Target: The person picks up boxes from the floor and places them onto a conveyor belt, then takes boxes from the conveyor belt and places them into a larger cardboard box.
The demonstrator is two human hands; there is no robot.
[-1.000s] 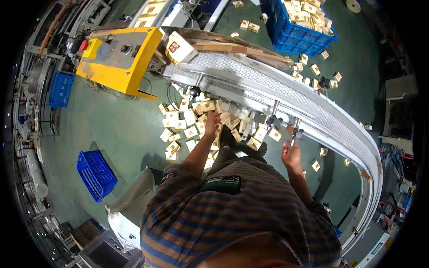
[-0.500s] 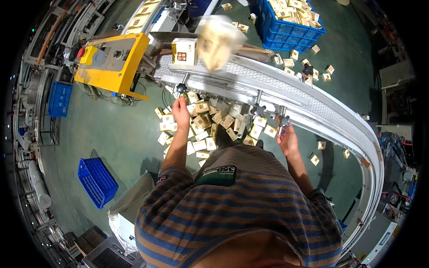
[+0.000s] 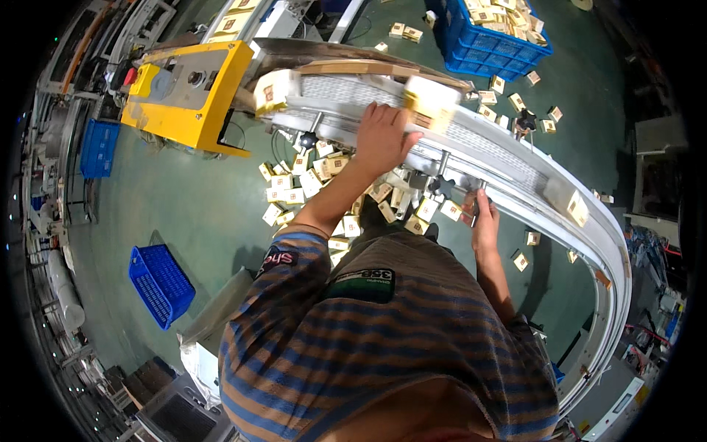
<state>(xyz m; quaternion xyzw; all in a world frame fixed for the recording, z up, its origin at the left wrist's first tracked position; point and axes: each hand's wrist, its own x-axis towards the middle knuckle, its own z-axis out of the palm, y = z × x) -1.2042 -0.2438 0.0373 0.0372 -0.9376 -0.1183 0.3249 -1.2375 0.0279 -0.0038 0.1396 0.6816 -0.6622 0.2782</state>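
My left hand (image 3: pixel 384 140) reaches over the near guide rail of a curved conveyor (image 3: pixel 346 90), fingers stretched out. Its fingertips are close beside a blurred cream-and-gold carton (image 3: pixel 434 102); I cannot tell whether they touch. Lower to the right, my right hand (image 3: pixel 484 221) is closed around a dark clamp knob (image 3: pixel 472 208) below the rail, which its fingers partly hide. Two black star-shaped knobs, one at the left (image 3: pixel 308 141) and one in the middle (image 3: pixel 442 187), stick out from the same rail. Another carton (image 3: pixel 277 91) is at the belt's left end, and a further carton (image 3: pixel 577 209) lies farther along the bend.
A yellow machine housing (image 3: pixel 193 92) with a red button stands at the left. Many small cartons (image 3: pixel 287 188) lie heaped on the floor under the conveyor. A full blue crate (image 3: pixel 490 55) stands beyond it; a blue basket (image 3: pixel 160 286) sits on the floor at lower left.
My left hand has left the left star knob and moved up and right over the rail. Cartons have shifted on the belt. My right hand stays at its knob.
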